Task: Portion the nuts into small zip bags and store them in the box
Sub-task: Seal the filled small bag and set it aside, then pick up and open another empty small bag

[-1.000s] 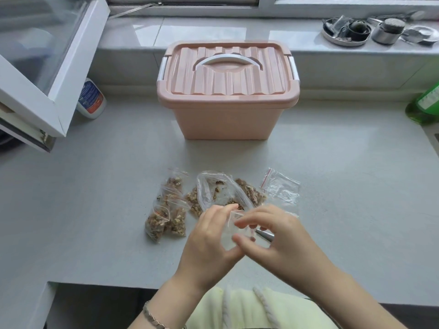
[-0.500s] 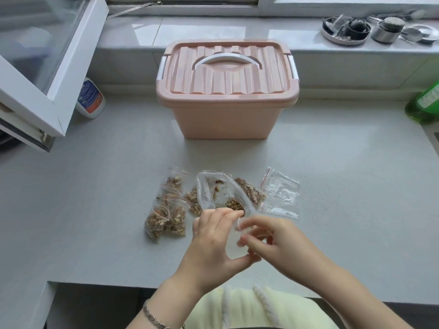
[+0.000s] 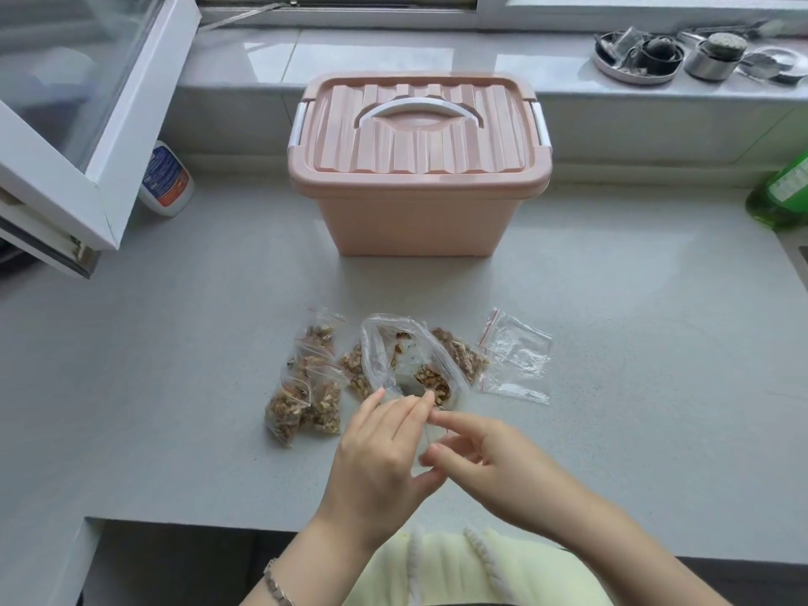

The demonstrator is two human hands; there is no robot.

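A small clear zip bag [image 3: 426,435] is held between my hands just above the counter's near edge. My left hand [image 3: 378,452] pinches its left side, and my right hand [image 3: 485,457] pinches its right side with thumb and forefinger. Behind them lies a large open clear bag with walnut pieces [image 3: 411,365]. Several filled small bags of nuts [image 3: 306,382] lie to its left, and empty zip bags [image 3: 516,356] to its right. The pink box [image 3: 415,168] stands further back with its lid shut and its white handle down.
An open window sash [image 3: 83,120] juts over the counter's left side, with a white bottle [image 3: 166,179] beside it. A green bottle [image 3: 782,194] stands at the right edge. Metal dishes [image 3: 695,54] sit on the sill. The grey counter [image 3: 634,408] ends near my body.
My hands have drawn slightly apart on the small bag, and my right fingers have slid along its top. The other bags and the box have not moved.
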